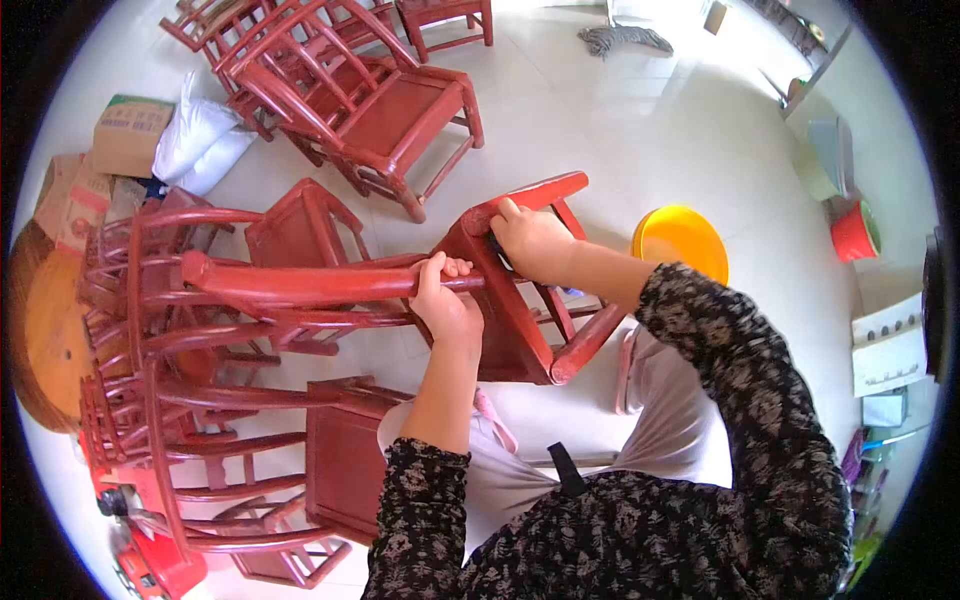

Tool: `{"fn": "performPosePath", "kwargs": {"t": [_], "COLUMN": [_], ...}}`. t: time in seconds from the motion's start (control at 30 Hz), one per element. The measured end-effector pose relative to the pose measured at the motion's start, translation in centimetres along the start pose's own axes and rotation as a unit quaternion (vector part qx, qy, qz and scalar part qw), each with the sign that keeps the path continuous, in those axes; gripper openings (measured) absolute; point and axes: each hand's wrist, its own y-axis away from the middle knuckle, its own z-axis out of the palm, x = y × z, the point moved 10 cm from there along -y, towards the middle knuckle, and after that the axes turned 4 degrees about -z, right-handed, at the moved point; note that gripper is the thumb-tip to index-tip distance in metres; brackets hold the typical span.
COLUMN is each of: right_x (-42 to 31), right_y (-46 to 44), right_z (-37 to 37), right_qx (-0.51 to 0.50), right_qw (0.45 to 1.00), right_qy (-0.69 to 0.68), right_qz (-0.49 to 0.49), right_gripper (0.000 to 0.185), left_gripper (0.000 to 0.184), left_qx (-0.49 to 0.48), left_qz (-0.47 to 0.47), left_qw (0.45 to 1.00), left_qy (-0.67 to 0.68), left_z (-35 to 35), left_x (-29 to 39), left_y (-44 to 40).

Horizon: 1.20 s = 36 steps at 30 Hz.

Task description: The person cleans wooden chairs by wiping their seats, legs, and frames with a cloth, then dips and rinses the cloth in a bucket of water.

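Note:
A red wooden chair (505, 325) is tilted in front of me, its seat toward my lap and its long back posts pointing left. My left hand (447, 305) is closed around one of those posts, close to the seat. My right hand (535, 242) presses with curled fingers against the chair's frame at the far seat corner. Something dark shows under its fingers, too hidden to name. Behind my right forearm, a yellow basin (682, 240) stands on the floor.
More red chairs (400, 115) are stacked at the back, and others (345, 450) crowd the left side. Cardboard boxes (130, 135) and a white sack (200, 145) lie at the far left beside a round wooden tabletop (50, 335). A red bucket (855, 232) is at the right.

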Motion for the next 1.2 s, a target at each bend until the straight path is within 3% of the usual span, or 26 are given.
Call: {"fn": "performPosePath", "kwargs": {"t": [0.03, 0.07, 0.13, 0.3, 0.37, 0.43, 0.5, 0.53, 0.6, 0.77, 0.83, 0.9, 0.97, 1.0, 1.13, 1.2], "right_x": [-0.7, -1.1, 1.7, 2.1, 2.1, 1.0, 0.0, 0.2, 1.4, 3.6, 4.5, 4.7, 2.8, 3.0, 5.5, 6.6], "right_y": [0.0, -0.1, 0.3, -0.4, -0.4, -0.9, -0.5, -0.4, -0.4, 0.6, -0.8, -0.6, 0.2, 0.8, 3.4, 5.1], "right_z": [-0.8, -0.1, 0.5, 0.3, 1.1, 1.6, -0.2, 0.6, 0.2, -1.0, 0.9, 0.3, 0.5, 0.2, -1.6, -5.7], "right_qx": [0.062, 0.057, 0.061, -0.020, -0.147, -0.149, -0.022, -0.020, 0.089, 0.158, -0.014, -0.041, -0.164, -0.183, -0.098, -0.010], "right_qw": [0.997, 0.996, 0.986, 0.992, 0.973, 0.981, 0.994, 0.994, 0.987, 0.957, 0.964, 0.965, 0.970, 0.968, 0.986, 0.981], "right_qy": [0.050, 0.056, -0.051, -0.052, -0.119, -0.073, 0.061, 0.066, 0.052, -0.036, -0.114, -0.106, -0.080, -0.051, -0.027, -0.014], "right_qz": [-0.024, -0.031, 0.149, 0.113, 0.130, 0.098, 0.090, 0.090, 0.124, 0.241, 0.241, 0.237, 0.160, 0.165, 0.132, 0.195], "right_gripper": [0.026, 0.026, 0.027, 0.025, 0.025, 0.029, 0.031, 0.031, 0.031, 0.029, 0.030, 0.033, 0.036, 0.039, 0.041, 0.033], "left_gripper": [0.015, 0.016, 0.017, 0.015, 0.016, 0.016, 0.016, 0.017, 0.017, 0.016, 0.016, 0.017, 0.017, 0.017, 0.017, 0.017], "left_qx": [0.004, 0.017, 0.029, 0.068, 0.074, 0.057, 0.048, 0.037, 0.031, 0.036, 0.055, 0.059, 0.057, 0.056, 0.047, 0.035], "left_qz": [-0.005, 0.003, 0.011, 0.005, 0.006, 0.003, 0.013, 0.013, 0.011, 0.022, 0.010, 0.020, 0.016, 0.016, 0.017, 0.024], "left_qw": [1.000, 1.000, 0.999, 0.998, 0.997, 0.998, 0.998, 0.999, 0.999, 0.999, 0.998, 0.998, 0.998, 0.998, 0.999, 0.999], "left_qy": [-0.002, 0.007, 0.016, 0.003, 0.029, 0.033, 0.036, 0.031, 0.018, 0.032, 0.025, 0.020, 0.011, 0.014, 0.011, 0.026], "left_z": [0.1, 0.1, -0.2, -0.8, -1.0, -0.8, -0.8, -0.7, -0.5, -0.5, -0.9, -0.8, -0.7, -0.6, -0.7, -0.5], "left_x": [0.0, 0.0, -0.1, -0.1, -0.2, -0.2, -0.2, -0.3, -0.4, -0.3, -0.6, -0.2, -0.1, -0.1, -0.4, -0.5], "left_y": [0.0, 0.1, -0.2, 0.2, 0.2, 0.3, 0.2, 0.1, -0.2, -0.3, -0.4, -0.2, -0.2, -0.3, -0.7, -0.7]}}
